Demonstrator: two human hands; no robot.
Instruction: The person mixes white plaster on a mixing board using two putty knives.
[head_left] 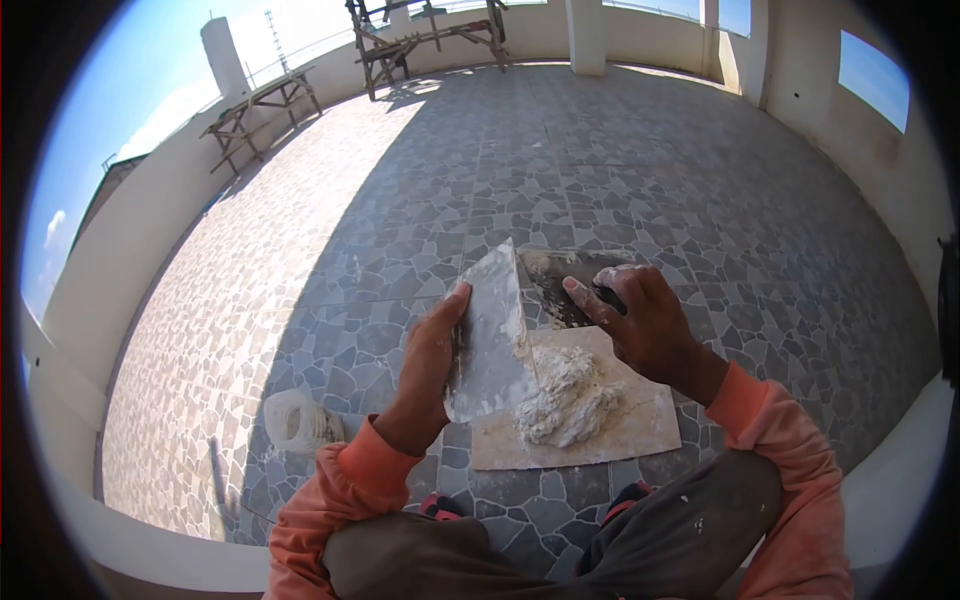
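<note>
My left hand [432, 352] grips a flat, grey, plaster-smeared plate [490, 335] by its left edge, tilted up. In my right hand [648, 325] is a finishing trowel [548, 275] with a dark, blotched blade, my fingers closed round its handle. The blade's left end meets the plate's right edge in this view. Below both tools, a heap of wet white plaster [570, 405] lies on a beige tile-like board [640, 435] on the floor. The plate's lower right corner overlaps the heap. White paste clings to my right fingertips.
A whitish plastic container [298, 422] lies left of my left forearm. My knees flank the board's near side. Wooden trestles [262, 112] and a taller wooden scaffold [430, 45] stand by the far wall. A pillar [586, 38] rises at the back. Patterned tile flooring [450, 180] surrounds everything.
</note>
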